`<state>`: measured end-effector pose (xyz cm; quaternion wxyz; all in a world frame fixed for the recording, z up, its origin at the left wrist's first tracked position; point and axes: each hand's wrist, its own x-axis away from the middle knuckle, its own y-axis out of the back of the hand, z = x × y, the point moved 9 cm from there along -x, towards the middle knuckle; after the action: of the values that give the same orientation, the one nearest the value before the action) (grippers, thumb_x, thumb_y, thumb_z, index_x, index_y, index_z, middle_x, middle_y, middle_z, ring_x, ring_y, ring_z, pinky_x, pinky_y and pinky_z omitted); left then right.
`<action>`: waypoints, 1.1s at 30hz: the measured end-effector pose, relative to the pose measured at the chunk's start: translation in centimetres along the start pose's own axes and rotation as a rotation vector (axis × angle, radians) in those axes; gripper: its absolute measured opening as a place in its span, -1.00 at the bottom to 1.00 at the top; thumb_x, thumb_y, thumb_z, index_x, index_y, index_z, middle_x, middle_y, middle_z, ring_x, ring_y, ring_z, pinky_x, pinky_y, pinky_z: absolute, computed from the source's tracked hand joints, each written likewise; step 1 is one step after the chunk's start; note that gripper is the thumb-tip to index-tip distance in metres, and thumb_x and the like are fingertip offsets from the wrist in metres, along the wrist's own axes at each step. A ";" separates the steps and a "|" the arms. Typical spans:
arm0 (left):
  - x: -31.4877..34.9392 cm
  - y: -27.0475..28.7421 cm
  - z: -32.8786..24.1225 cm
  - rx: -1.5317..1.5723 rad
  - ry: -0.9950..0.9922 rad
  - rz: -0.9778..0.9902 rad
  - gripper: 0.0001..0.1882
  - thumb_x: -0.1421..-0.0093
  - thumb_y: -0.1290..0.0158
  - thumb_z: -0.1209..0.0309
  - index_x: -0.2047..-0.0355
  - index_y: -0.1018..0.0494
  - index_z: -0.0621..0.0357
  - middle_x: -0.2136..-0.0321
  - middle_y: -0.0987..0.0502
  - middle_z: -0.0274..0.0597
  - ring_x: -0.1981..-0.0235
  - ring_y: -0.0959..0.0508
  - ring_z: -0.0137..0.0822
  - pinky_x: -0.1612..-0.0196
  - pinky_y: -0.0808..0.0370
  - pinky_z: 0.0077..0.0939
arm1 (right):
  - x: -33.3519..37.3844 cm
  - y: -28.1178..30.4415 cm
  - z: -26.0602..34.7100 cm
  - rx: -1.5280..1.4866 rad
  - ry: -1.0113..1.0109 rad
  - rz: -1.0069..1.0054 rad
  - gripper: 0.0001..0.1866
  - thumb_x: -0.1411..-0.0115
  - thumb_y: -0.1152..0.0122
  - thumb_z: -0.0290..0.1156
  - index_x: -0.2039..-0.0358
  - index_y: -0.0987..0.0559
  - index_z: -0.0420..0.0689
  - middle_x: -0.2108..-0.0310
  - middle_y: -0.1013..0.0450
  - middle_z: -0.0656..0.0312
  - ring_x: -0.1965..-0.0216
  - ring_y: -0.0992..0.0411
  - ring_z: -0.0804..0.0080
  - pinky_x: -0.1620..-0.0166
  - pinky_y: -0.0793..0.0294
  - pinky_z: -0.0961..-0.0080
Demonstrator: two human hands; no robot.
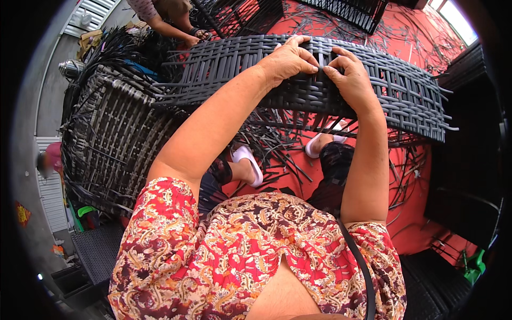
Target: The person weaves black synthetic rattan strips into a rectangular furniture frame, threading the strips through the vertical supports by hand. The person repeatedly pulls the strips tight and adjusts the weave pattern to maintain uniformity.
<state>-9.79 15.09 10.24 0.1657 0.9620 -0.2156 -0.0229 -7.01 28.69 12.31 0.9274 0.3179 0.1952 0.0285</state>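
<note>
Before me lies a long, curved piece of dark grey wickerwork [408,98], woven from flat plastic strips, with loose ends sticking out at both sides. My left hand [288,62] reaches over its top, thumb and fingers closed at the middle of the weave. Close beside it, my right hand [352,82] pinches with thumb and forefinger at the same spot. Between the two hands runs a lighter grey upright strip [321,57], and both sets of fingertips press on it. Part of the strip is hidden by the fingers.
At the left leans a big woven panel [125,138] with many loose strip ends. Cut strips litter the red floor [397,213]. Black woven frames [352,13] stand at the far side. Another person's hand [190,41] is at the upper left. Dark furniture [464,144] stands right.
</note>
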 end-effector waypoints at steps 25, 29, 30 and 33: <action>5.7 5.4 -1.5 -0.527 -0.145 -0.457 -0.85 0.05 -0.17 0.35 0.44 -0.59 0.09 -0.10 -0.25 -0.04 -0.08 -0.31 -0.18 -0.11 -0.22 -0.39 | -0.7 -1.4 4.0 -0.062 0.058 -0.008 -0.77 -0.02 -0.14 -0.37 0.57 -0.51 -0.32 -0.07 -0.24 -0.15 -0.12 -0.19 0.05 -0.12 -0.17 0.35; 5.0 4.7 -2.6 -0.580 -0.128 -0.505 -0.82 0.06 -0.16 0.25 0.46 -0.60 0.02 -0.09 -0.27 -0.02 -0.15 -0.22 -0.15 -0.17 -0.09 -0.29 | -0.4 -0.8 3.8 -0.060 0.000 -0.045 -0.77 -0.02 -0.14 -0.39 0.60 -0.49 -0.33 -0.04 -0.27 -0.15 -0.11 -0.21 0.08 -0.08 -0.22 0.37; 4.8 4.5 -3.0 -0.648 -0.135 -0.521 -0.80 0.06 -0.15 0.22 0.46 -0.60 0.01 -0.10 -0.27 -0.02 -0.15 -0.21 -0.14 -0.17 -0.07 -0.26 | -0.4 -0.8 3.8 -0.063 0.007 -0.048 -0.78 -0.02 -0.14 -0.40 0.60 -0.49 -0.32 -0.04 -0.27 -0.14 -0.10 -0.22 0.08 -0.08 -0.21 0.37; 3.3 3.9 -2.2 -0.709 -0.072 -0.481 -0.78 0.10 -0.16 0.16 0.52 -0.61 -0.02 -0.10 -0.25 -0.05 -0.21 -0.07 -0.13 -0.18 0.13 -0.06 | -0.3 -0.7 4.1 -0.078 0.022 -0.061 -0.79 -0.03 -0.14 -0.40 0.59 -0.49 -0.31 -0.04 -0.27 -0.12 -0.10 -0.22 0.08 -0.09 -0.20 0.36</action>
<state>-8.13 11.05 13.66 0.4682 0.8671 0.0303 -0.1673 -5.83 25.69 14.90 0.9372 0.2752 0.2139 0.0113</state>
